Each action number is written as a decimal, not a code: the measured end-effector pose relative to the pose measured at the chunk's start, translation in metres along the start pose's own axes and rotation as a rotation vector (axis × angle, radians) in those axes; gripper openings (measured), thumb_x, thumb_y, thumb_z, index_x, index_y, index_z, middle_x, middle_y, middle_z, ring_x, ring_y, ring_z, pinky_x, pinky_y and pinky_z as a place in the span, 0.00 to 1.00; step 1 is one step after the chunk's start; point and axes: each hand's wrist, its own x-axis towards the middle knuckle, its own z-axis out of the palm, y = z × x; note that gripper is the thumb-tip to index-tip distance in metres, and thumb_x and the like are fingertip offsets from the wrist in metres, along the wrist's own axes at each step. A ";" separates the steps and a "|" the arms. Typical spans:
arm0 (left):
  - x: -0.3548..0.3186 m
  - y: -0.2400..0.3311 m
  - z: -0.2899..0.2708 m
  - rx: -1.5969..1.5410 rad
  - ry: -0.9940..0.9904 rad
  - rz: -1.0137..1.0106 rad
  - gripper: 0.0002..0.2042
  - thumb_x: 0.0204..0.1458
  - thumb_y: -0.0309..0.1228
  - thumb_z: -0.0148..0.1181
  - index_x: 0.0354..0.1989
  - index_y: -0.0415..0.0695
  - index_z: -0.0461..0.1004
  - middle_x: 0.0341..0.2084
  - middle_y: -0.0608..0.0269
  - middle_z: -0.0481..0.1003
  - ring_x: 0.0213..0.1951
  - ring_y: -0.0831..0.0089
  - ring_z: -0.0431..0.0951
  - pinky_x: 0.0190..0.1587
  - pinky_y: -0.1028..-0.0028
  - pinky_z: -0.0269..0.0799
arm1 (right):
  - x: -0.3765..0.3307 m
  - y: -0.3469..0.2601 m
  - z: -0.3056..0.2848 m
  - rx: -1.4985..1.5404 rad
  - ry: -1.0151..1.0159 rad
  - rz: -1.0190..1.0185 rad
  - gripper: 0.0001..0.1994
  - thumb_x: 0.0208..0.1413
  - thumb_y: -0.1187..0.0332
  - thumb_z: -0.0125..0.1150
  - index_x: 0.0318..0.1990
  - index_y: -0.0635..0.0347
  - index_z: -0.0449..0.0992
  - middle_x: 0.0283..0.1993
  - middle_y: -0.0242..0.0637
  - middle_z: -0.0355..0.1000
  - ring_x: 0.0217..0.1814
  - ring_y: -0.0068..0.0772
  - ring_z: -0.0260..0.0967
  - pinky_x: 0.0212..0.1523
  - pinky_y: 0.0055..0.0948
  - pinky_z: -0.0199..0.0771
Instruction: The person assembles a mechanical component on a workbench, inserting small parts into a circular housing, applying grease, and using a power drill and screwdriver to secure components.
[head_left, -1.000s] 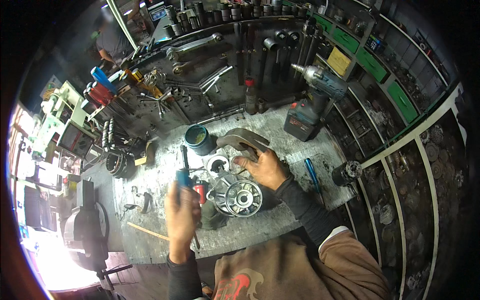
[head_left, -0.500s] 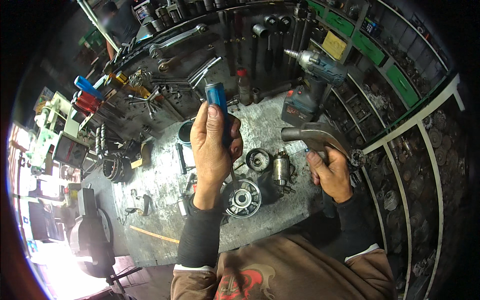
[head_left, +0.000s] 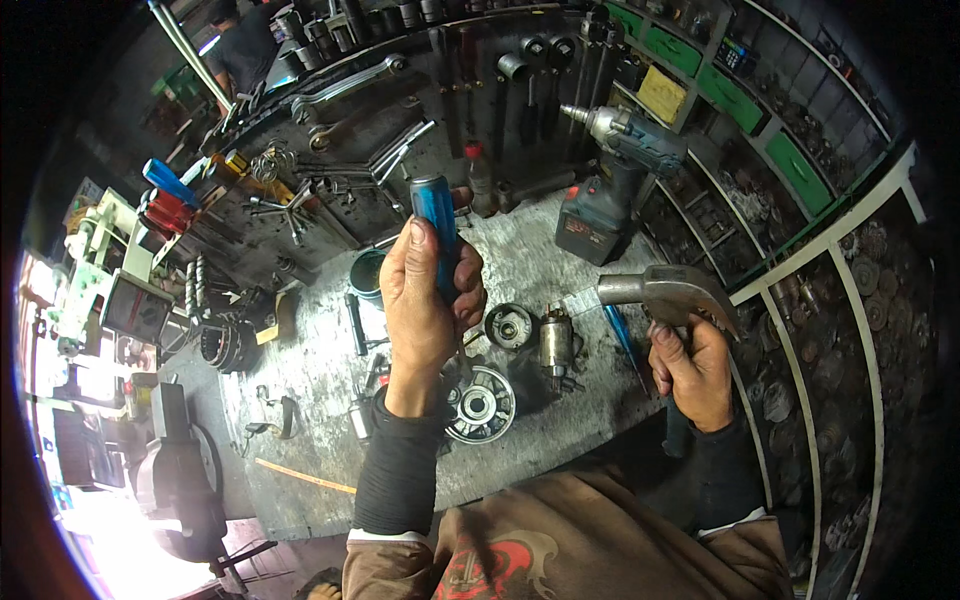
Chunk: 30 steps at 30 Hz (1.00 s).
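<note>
My left hand (head_left: 425, 305) is closed around the blue handle of a screwdriver (head_left: 432, 200), held upright above the bench. Its shaft is mostly hidden by the hand; the lower end meets a round metal housing (head_left: 480, 405) with an open, slotted rim and a central hub. My right hand (head_left: 692, 370) grips a hammer (head_left: 665, 290) by the handle, its steel head raised at the bench's right side, apart from the screwdriver. Beyond the housing lie a round cup-shaped part (head_left: 508, 326) and a metal cylinder resembling a starter solenoid (head_left: 556, 345).
A cordless impact wrench (head_left: 625, 150) stands at the back right. Near the hammer lies a blue slender tool (head_left: 622, 335). A red-capped bottle (head_left: 478, 180), spanners (head_left: 350, 88) and sockets line the back. Parts shelves (head_left: 800, 330) flank the right. Another person (head_left: 245, 50) is at far left.
My right hand and the hammer have moved right and slightly down, away from the screwdriver, uncovering the blue tool on the bench. My left hand keeps its hold on the screwdriver.
</note>
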 end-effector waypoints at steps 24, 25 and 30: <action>-0.011 -0.001 0.012 0.002 -0.235 0.020 0.28 0.73 0.53 0.50 0.56 0.34 0.73 0.16 0.70 0.66 0.16 0.85 0.60 0.19 0.81 0.54 | 0.101 -0.213 0.040 -0.639 -0.283 -0.383 0.20 0.70 0.48 0.64 0.40 0.59 0.81 0.24 0.21 0.65 0.25 0.11 0.63 0.23 0.16 0.61; -0.012 0.000 0.013 0.000 -0.238 0.017 0.28 0.73 0.53 0.51 0.56 0.34 0.73 0.16 0.70 0.66 0.16 0.85 0.61 0.20 0.81 0.54 | 0.105 -0.210 0.045 -0.644 -0.294 -0.461 0.20 0.68 0.49 0.66 0.41 0.59 0.82 0.23 0.21 0.66 0.25 0.11 0.63 0.24 0.18 0.62; -0.011 0.000 0.013 0.056 -0.234 0.023 0.31 0.70 0.58 0.51 0.55 0.34 0.72 0.15 0.70 0.64 0.15 0.84 0.59 0.18 0.80 0.52 | 0.091 -0.249 0.065 -0.683 -0.225 -0.458 0.20 0.68 0.49 0.65 0.47 0.59 0.82 0.24 0.22 0.67 0.23 0.11 0.63 0.23 0.18 0.67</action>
